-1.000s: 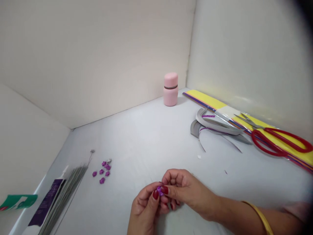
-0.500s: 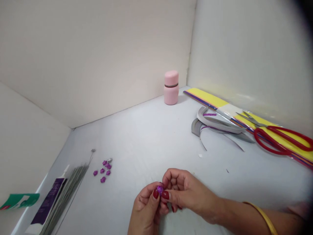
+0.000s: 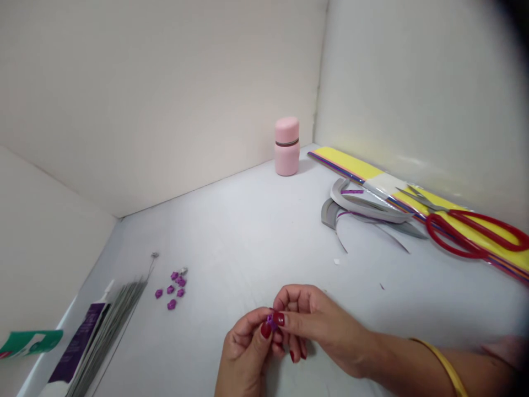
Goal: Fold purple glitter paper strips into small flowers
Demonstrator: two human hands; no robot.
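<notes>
Between the fingertips of both hands is a small purple paper star [image 3: 271, 321], partly covered by the thumbs. My left hand [image 3: 248, 347] pinches it from the left, thumb and forefinger closed on its edge. From the other side my right hand [image 3: 318, 320] presses it with thumb and forefinger, its other fingers curled below. Several finished purple stars [image 3: 171, 304] lie in a loose group to the left, beside a small silver piece [image 3: 183, 271].
Grey wires [image 3: 111, 336] and a purple-white glue tube [image 3: 78, 344] lie at the left. A pink flask [image 3: 286, 146] stands at the back. On the right are grey paper strips [image 3: 367, 208], red-handled scissors [image 3: 454, 234] and a yellow paper pack [image 3: 343, 160].
My right thumb has shifted slightly up and over the star, covering more of it. My left hand stays pinched on it. The whole view has moved slightly.
</notes>
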